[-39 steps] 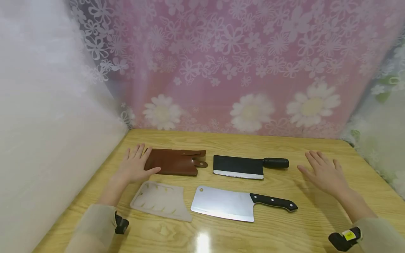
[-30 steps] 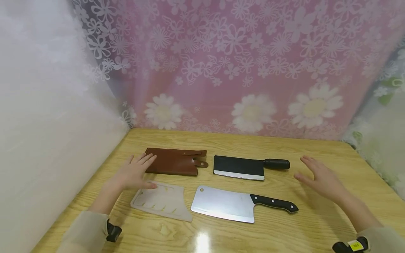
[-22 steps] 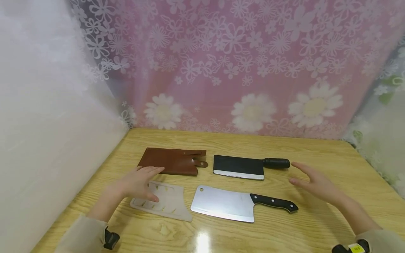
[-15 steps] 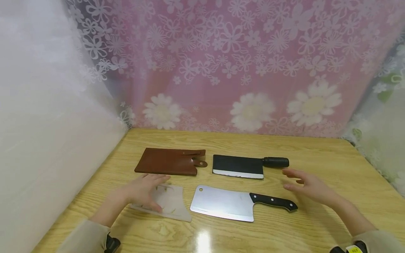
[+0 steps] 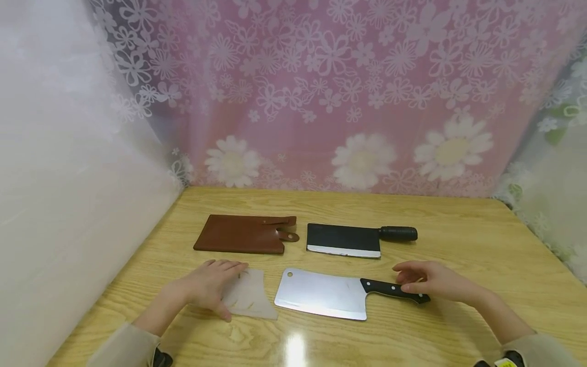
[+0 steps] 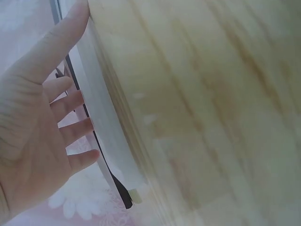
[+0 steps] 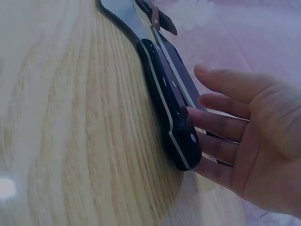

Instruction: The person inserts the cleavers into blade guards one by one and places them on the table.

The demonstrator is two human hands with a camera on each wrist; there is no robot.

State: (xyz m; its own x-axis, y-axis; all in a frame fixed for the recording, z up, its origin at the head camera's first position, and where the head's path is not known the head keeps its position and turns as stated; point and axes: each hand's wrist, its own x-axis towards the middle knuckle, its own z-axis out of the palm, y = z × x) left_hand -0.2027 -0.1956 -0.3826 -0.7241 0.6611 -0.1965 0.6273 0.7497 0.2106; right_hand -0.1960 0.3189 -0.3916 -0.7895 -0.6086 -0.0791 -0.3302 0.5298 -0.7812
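A translucent white blade guard (image 5: 254, 295) lies flat on the table, partly hidden by my left hand (image 5: 208, 285). The thumb and fingers of that hand are spread across the guard, and in the left wrist view the fingertips reach its edge. Right of it lies a shiny steel cleaver (image 5: 321, 295) with a black riveted handle (image 5: 385, 288). My right hand (image 5: 437, 280) hovers around the end of that handle. In the right wrist view, its thumb stands apart from the handle (image 7: 162, 94) and its fingers curve loosely behind it.
Farther back lies a brown leather sheath (image 5: 243, 234) with a snap strap. To its right is a dark-bladed cleaver (image 5: 344, 238) with a round black handle. The wooden table (image 5: 348, 346) meets a pink floral curtain (image 5: 293, 127) behind and a white sheet (image 5: 82, 178) at left.
My left hand has come down from the leather sheath to the white guard. The right hand has moved left and nearer, to the steel cleaver's handle. The knives and sheaths lie where they were.
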